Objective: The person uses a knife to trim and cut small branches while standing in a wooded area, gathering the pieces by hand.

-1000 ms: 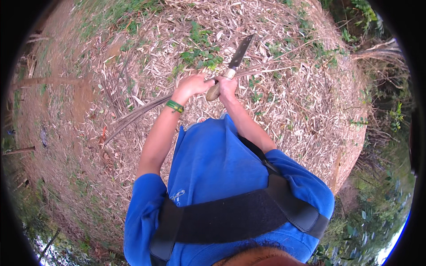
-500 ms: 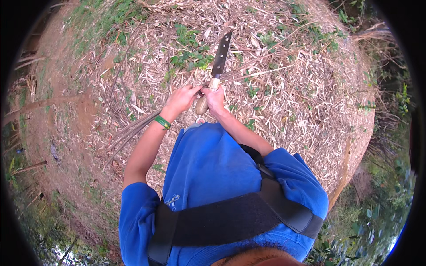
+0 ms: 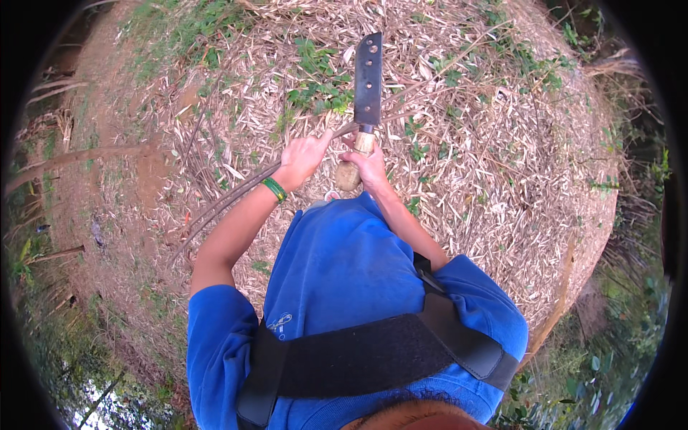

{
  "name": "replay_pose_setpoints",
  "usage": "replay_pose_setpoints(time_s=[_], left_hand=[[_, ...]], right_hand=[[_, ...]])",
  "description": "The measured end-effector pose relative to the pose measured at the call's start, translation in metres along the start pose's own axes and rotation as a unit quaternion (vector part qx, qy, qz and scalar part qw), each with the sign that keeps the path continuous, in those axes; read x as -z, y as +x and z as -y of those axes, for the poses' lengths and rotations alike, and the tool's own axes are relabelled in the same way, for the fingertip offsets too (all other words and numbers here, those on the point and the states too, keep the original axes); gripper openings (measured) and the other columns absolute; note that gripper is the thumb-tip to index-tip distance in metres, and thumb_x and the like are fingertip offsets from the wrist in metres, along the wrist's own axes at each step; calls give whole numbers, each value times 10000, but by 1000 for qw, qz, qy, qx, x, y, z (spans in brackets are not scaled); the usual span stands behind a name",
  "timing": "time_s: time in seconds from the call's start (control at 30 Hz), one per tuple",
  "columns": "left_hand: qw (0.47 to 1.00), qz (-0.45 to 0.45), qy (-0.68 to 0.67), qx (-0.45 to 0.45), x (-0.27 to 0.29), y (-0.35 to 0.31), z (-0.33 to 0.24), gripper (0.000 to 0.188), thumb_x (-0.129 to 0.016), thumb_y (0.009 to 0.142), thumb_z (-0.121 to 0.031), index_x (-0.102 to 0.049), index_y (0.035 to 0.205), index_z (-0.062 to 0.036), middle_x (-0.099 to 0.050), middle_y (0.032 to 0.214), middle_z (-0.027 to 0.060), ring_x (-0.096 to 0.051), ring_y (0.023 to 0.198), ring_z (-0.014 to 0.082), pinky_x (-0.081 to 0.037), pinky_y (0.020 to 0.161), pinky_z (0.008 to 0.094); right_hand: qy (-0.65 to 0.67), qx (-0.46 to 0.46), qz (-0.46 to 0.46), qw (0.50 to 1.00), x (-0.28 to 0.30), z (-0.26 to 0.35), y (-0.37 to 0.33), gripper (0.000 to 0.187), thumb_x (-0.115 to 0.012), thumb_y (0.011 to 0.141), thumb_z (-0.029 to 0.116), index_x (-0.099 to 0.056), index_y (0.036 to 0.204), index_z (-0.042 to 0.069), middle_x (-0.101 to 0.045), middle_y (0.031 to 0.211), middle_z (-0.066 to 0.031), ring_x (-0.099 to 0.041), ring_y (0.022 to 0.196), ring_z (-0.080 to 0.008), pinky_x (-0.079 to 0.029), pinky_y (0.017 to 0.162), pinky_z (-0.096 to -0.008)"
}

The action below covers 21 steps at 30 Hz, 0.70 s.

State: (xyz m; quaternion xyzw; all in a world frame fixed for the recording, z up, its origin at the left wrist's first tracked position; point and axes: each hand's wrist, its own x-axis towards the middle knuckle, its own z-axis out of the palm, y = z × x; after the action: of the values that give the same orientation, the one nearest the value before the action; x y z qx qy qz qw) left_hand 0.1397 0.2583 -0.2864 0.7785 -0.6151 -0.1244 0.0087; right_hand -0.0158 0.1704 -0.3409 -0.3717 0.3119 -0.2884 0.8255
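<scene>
Hands: right hand [image 3: 371,166] is closed round the pale wooden handle of the knife; left hand [image 3: 304,156] is closed on the strips, just left of that handle.
Ground [image 3: 502,186]: dry leaf litter and small green weeds lie all around the knife.
Strips [image 3: 229,197]: long thin stems run from the knife's handle down to the left, pinched so they meet the blade.
Knife [image 3: 368,80]: broad dark blade points away from the body, upright, edge at the strips.
Wristband [image 3: 274,189]: green, on the left wrist, below-left of the knife.
</scene>
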Motion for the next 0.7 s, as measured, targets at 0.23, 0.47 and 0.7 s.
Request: replay_pose_setpoints(time_s=[0.23, 0.47, 0.7], left_hand=[[978, -97, -164, 80, 0, 11, 28, 293, -484, 992, -252, -496, 1239, -93, -627, 708, 211, -624, 637, 415, -494, 554, 504], [961, -124, -227, 97, -5, -5, -1, 244, -496, 990, -251, -501, 1169, -86, -622, 705, 224, -623, 643, 432, -475, 561, 531], [818, -465, -275, 196, 132, -10, 40, 295, -466, 1013, -325, -506, 1041, -34, -561, 603, 179, -574, 519, 367, -425, 473, 460]], right_hand=[[26, 31, -125, 991, 19, -14, -1, 564, -629, 722, -97, -452, 1256, -63, -561, 1188, -179, -569, 1171, -305, -576, 849, -401], [197, -29, -100, 975, -9, -20, 51, 218, -627, 764, -49, -572, 973, -20, -643, 891, -108, -645, 881, -234, -514, 854, -351], [88, -13, -187, 978, -18, -72, 92, 184, -688, 745, -6, -571, 887, -12, -623, 835, -93, -626, 760, -232, -534, 719, -368]])
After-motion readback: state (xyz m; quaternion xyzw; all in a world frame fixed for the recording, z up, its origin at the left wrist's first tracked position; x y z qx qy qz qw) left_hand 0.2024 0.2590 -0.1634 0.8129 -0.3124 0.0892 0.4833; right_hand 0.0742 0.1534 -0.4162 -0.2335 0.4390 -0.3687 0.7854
